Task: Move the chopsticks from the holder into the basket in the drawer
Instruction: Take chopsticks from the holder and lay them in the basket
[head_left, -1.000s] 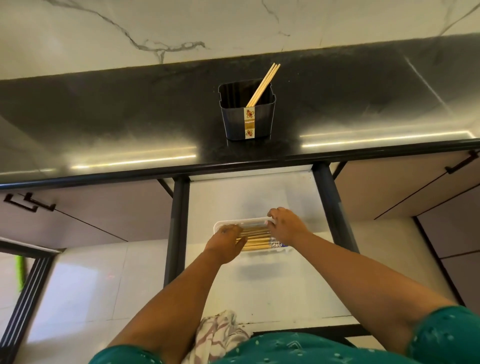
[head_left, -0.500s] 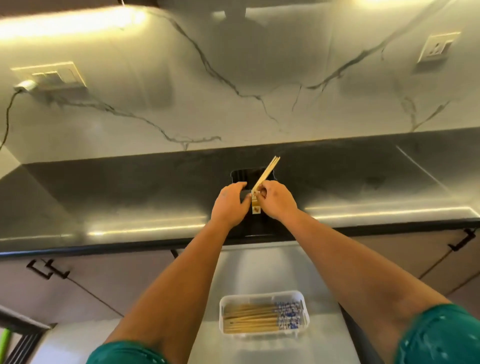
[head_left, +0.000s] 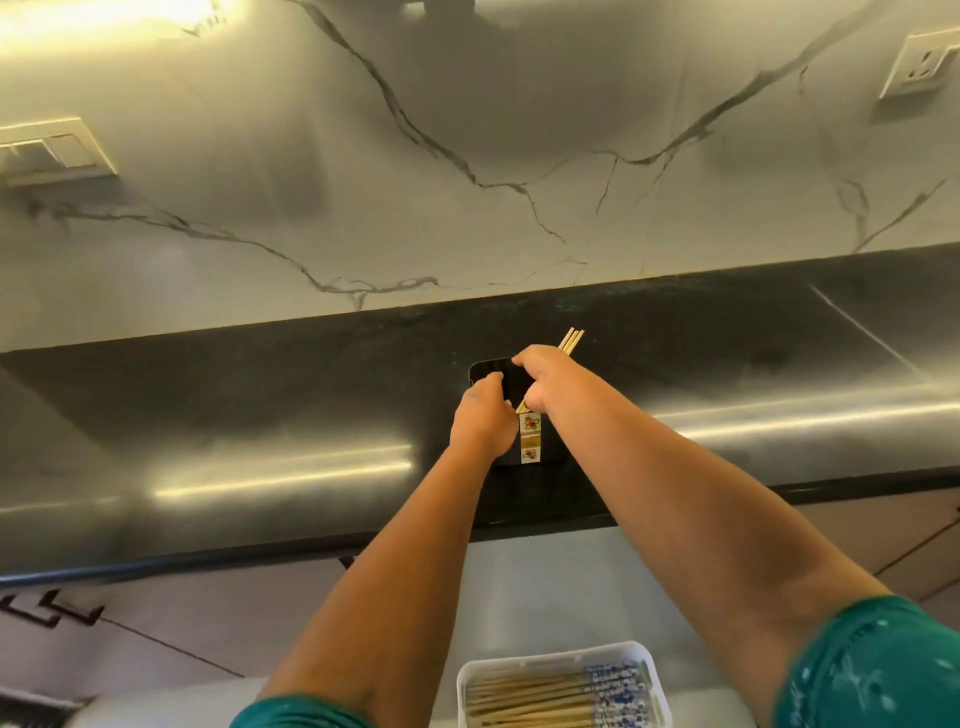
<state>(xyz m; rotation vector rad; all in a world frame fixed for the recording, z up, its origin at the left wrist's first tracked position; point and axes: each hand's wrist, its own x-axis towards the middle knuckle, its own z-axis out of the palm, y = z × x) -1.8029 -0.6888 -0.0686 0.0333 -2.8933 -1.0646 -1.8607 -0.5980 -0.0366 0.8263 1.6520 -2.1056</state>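
Observation:
A black square holder (head_left: 488, 371) with a patterned label strip stands on the dark countertop (head_left: 260, 405). A few wooden chopsticks (head_left: 570, 341) lean out of it to the upper right. My right hand (head_left: 540, 376) is closed around those chopsticks over the holder's mouth. My left hand (head_left: 483, 421) grips the holder's front left wall. Below, a white basket (head_left: 644, 654) in the open drawer holds several chopsticks lying flat, blue-patterned ends to the right.
A marble-veined wall rises behind the counter, with a switch plate (head_left: 52, 156) at left and a socket (head_left: 919, 65) at upper right. Cabinet fronts with black handles (head_left: 52, 608) flank the open drawer. Green sleeves cover both upper arms.
Both hands rose from the basket in the drawer to the holder on the counter. Since half a second ago the right hand slid up over the chopsticks and closed on them.

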